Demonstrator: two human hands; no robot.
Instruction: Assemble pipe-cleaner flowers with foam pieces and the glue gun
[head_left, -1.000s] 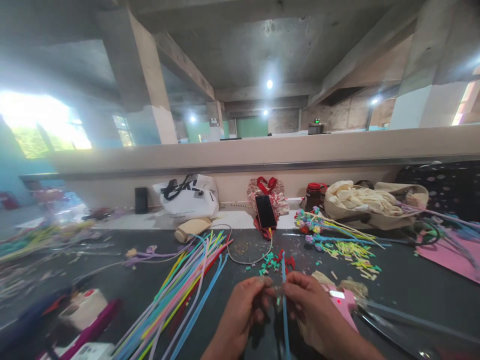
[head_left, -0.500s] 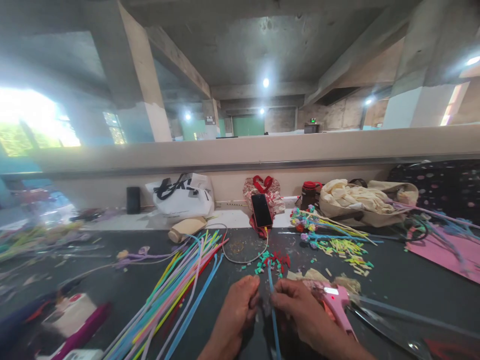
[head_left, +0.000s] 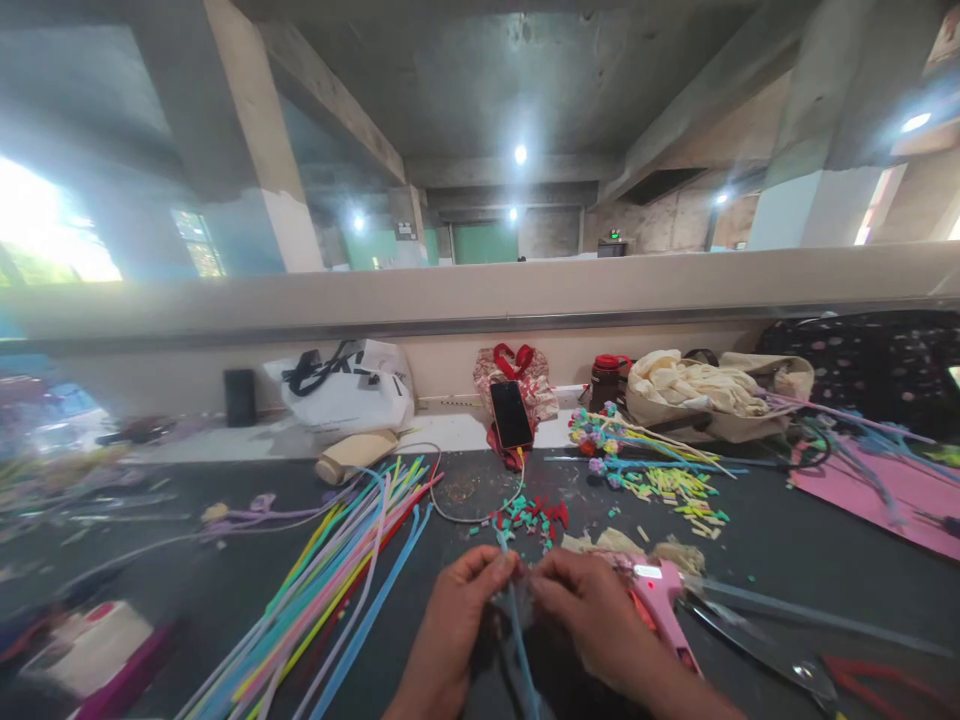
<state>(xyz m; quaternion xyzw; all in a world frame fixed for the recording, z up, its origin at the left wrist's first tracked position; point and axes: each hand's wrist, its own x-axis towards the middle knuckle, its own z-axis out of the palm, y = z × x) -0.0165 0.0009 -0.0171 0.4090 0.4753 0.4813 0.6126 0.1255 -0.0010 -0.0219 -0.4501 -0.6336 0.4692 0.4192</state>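
A light-blue pipe cleaner (head_left: 517, 625) runs toward me from between the two hands, its far end near the small teal and red cut pieces (head_left: 534, 518). My left hand (head_left: 466, 612) pinches it near that end between thumb and forefinger. Close beside it, my right hand (head_left: 596, 605) has thumb and forefinger pressed together; whatever lies in them is too small to make out. Just right of that hand lies a pink glue gun (head_left: 661, 600), its nozzle side partly hidden by the hand and crumpled cloth.
Left of the hands lies a bundle of coloured pipe cleaners (head_left: 322, 590). Scissors (head_left: 780, 650) rest at the right. Behind are a phone (head_left: 511, 414) on a cable, yellow-green pieces (head_left: 686, 495), small flowers on stems (head_left: 596, 432), a white bag (head_left: 352, 385) and a dark bottle (head_left: 607, 380).
The pipe cleaner has passed from my right fingers to my left ones. Both hands have come closer together, and the view has turned slightly right.
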